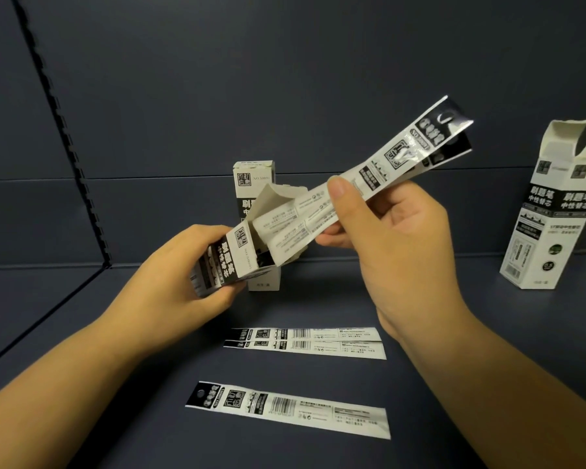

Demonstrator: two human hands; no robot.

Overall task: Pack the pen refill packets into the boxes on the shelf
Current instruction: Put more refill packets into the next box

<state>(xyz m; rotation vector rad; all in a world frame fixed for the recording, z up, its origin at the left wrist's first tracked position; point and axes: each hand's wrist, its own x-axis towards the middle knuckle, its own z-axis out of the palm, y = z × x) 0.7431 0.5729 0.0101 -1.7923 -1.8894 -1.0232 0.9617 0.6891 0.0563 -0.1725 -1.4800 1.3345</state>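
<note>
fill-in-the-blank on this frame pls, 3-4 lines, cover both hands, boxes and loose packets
1. The left hand grips a tilted box whose top flap is ____.
2. The right hand pinches a bundle of refill packets whose lower ends are inside the ____.
3. The box standing at the far right has its top ____.
4. The single packet nearest the camera lies ____ on the shelf.

Missing words: open; box; open; flat

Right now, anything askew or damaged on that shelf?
Nothing damaged. The right hand pinches a bundle of packets half inside the tilted box gripped by the left hand; their free ends splay apart. Loose packets lie unpacked on the shelf.
</note>
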